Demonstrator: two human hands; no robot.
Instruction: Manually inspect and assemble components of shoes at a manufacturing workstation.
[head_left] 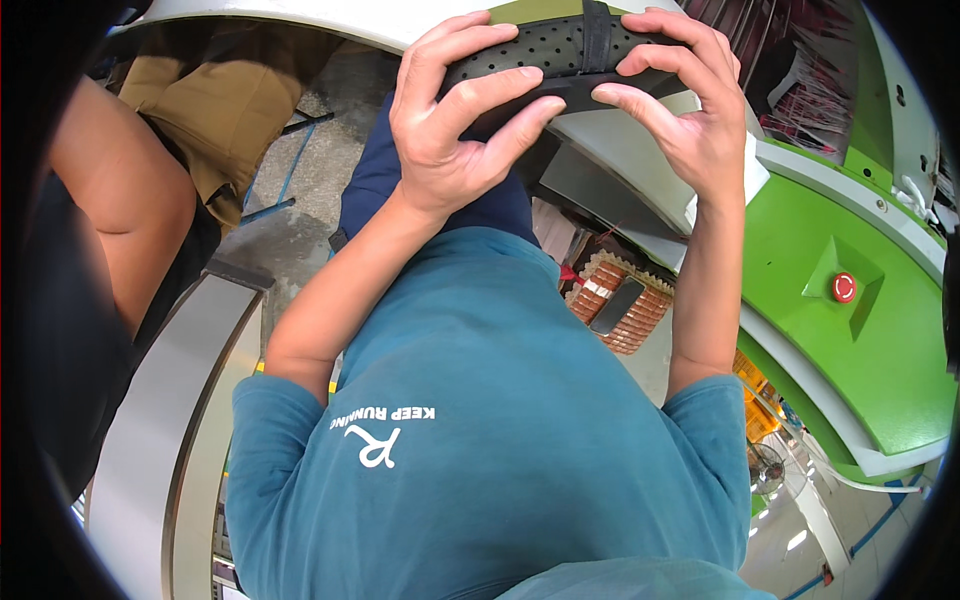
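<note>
At the top of the head view I hold up a black perforated padded piece (552,52) with a narrow dark strap (596,38) across it. My left hand (450,110) grips its left end, fingers on the upper side and thumb at the lower edge. The right end is between the curled fingers and thumb of my right hand (700,100), close to the strap. The piece is bent in a shallow arc, and its underside is mostly hidden. Behind it lies a white machine surface (630,150).
On the right stands a green machine panel (830,370) with a red push button (844,287). Below my right forearm, a dark phone (618,305) rests on a woven basket (645,325). At left are another person's bent arm (140,200) and a curved grey metal edge (170,400).
</note>
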